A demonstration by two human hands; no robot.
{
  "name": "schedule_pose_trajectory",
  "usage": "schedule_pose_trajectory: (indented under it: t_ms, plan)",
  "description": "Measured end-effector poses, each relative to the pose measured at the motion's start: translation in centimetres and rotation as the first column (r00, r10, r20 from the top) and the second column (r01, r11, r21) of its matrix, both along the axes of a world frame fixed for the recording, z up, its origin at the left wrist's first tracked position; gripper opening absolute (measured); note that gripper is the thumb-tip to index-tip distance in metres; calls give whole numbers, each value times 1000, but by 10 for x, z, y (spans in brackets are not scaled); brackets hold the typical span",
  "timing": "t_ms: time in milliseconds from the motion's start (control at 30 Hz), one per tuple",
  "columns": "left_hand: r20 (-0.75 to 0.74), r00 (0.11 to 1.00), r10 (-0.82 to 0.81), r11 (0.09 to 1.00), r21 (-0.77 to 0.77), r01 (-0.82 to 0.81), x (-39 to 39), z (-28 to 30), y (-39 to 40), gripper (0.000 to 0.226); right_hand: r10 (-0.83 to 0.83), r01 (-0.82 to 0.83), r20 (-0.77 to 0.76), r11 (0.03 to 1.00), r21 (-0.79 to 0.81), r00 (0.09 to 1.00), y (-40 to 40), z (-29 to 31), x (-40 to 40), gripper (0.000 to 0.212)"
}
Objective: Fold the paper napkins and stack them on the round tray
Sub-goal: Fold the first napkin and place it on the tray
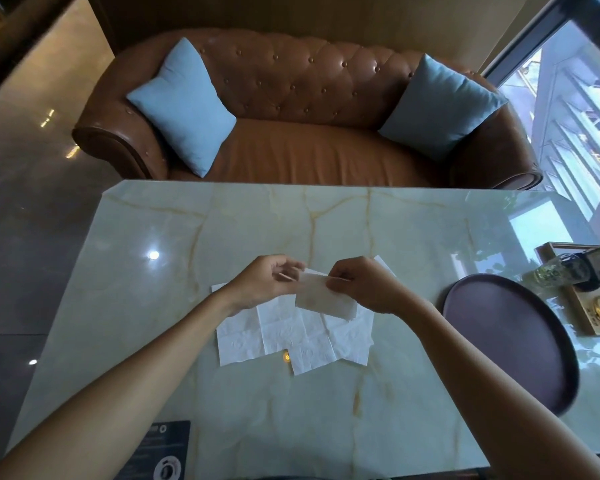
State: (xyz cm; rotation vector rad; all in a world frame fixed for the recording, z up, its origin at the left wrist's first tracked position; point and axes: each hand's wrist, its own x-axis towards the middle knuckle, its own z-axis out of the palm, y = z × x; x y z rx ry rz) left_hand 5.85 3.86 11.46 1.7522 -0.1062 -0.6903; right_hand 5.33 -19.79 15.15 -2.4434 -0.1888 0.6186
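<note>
1. Above the middle of the tabletop (243,403), a folded napkin (321,299) is held up between both hands, its free part hanging down toward the near right.
2. The right hand (364,284) pinches the napkin's top edge, thumb and fingers closed on the paper.
3. The left hand (262,280) has its fingertips closed at the napkin's left corner; whether they actually grip the paper, I cannot tell.
4. Under the hands, several flat napkins (274,336) lie unfolded on the tabletop, overlapping each other in a loose spread.
5. To the right, a dark round tray (506,341) sits near the tabletop's right edge, well apart from the napkins, with nothing on it.
6. Beyond the tray, a wooden holder (575,299) carries a glass bottle (551,271) lying on its side and some dark items too blurred to name.
7. At the near edge lies a black card (161,448) with white print.
8. Behind the tabletop stands a brown tufted sofa (305,147) with two light blue cushions (182,105), one at each end.
9. A window (575,126) is at the far right.
</note>
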Motion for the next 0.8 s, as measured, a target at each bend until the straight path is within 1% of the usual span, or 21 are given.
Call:
schedule_pose_trajectory:
  t_ms: [33, 100, 133, 200, 300, 433, 533, 600, 667, 700, 733, 800]
  plan:
    - [41, 999, -19, 999, 44, 17, 2, 2, -3, 36, 34, -33, 16, 999, -27, 999, 2, 1, 0, 14]
    - [146, 984, -102, 983, 169, 76, 5, 6, -12, 29, 71, -69, 47, 996, -50, 996, 5, 3, 0, 16]
    - [181, 973, -141, 971, 217, 101, 6, 9, -17, 23, 74, -70, 61, 996, -60, 995, 5, 4, 0, 17]
    - [221, 958, -186, 953, 278, 121, 7, 14, -24, 22, 80, -73, 84, 994, -80, 993, 5, 6, 1, 22]
    - [270, 942, -198, 952, 280, 120, 8, 21, -32, 27, 64, -55, 96, 994, -94, 993, -1, 9, 2, 27]
    - [336, 924, -184, 963, 252, 100, 11, 24, -41, 26, -4, 11, 108, 998, -58, 994, -16, 11, -5, 24]
    - [367, 910, -193, 965, 237, 109, 15, 19, -47, 21, -125, 125, 23, 992, -1, 992, -45, 9, -13, 24]
    - [356, 912, -203, 965, 230, 124, 17, 17, -52, 19, -208, 209, -38, 978, 11, 977, -73, 4, -20, 25]
    - [330, 919, -217, 964, 218, 149, 19, 19, -62, 19, -293, 294, -62, 956, 6, 954, -102, -3, -28, 20]
    - [315, 919, -236, 961, 216, 173, 19, 21, -70, 19, -325, 329, -75, 943, 42, 943, -114, -8, -33, 14]
    - [301, 917, -262, 955, 218, 201, 19, 22, -80, 18, -344, 356, -111, 927, 116, 932, -123, -12, -38, 12]
    - [270, 911, -313, 940, 223, 257, 19, 24, -106, 18, -370, 435, -254, 854, 285, 894, -135, -19, -49, 41]
